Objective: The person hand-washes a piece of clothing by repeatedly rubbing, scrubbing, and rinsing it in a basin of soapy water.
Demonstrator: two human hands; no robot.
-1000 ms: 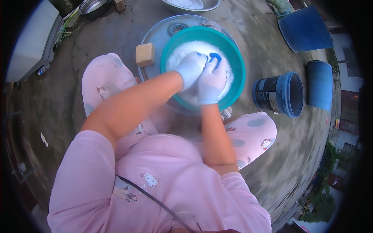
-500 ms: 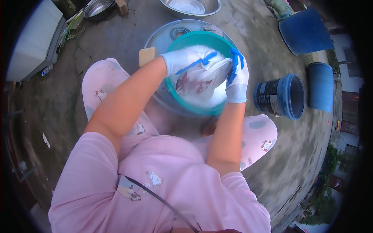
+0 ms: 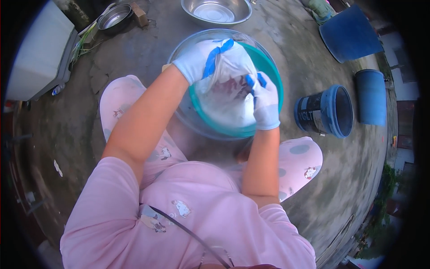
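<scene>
A white cloth [image 3: 234, 67] with a dark reddish patch is held up between my gloved hands, over a green basin [image 3: 278, 85]. My left hand [image 3: 202, 58], in a white glove with blue fingers, is closed on the cloth's upper left part. Lower and to the right, my right hand [image 3: 266, 99] pinches its right edge. White foam [image 3: 228, 114] fills the near side of the basin below the cloth. The basin sits on a wider, pale greyish round tub [image 3: 183, 110], whose rim shows around it.
A metal basin [image 3: 217, 11] stands beyond the tub, with a smaller metal pan [image 3: 115, 18] and a brick [image 3: 139, 14] to its left. On the right are a dark blue bucket [image 3: 324, 111] on its side, a blue barrel [image 3: 371, 96] and a large blue tub [image 3: 351, 35].
My left hand has risen with the cloth, and my right hand has moved down and inward. The cloth is spread wider between them.
</scene>
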